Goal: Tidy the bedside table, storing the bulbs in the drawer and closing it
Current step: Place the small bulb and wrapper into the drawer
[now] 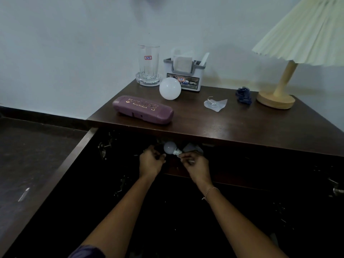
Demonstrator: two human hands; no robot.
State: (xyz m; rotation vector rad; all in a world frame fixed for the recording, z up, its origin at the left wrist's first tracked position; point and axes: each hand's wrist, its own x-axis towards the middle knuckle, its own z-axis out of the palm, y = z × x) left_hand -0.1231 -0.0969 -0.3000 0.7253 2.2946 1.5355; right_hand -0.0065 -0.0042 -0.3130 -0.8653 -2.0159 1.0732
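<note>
The dark wooden drawer [61,164] is pulled far out under the bedside table top [242,125]. Deep inside it lies a small white bulb [170,147] on its side, base pointing right. My right hand [196,162] pinches the bulb's metal base with curled fingers. My left hand [149,162] sits just left of the bulb with fingers curled; what it holds is too dark to tell. A larger round white bulb [170,88] rests on the table top, in front of the tissue holder.
On the table top stand a glass [149,64] on a coaster, a white tissue holder [184,75], a purple case [143,109], a clear plastic scrap [215,104], a blue crumpled thing [243,95] and a lamp [277,97]. The drawer's inside is dark, with small metal bits.
</note>
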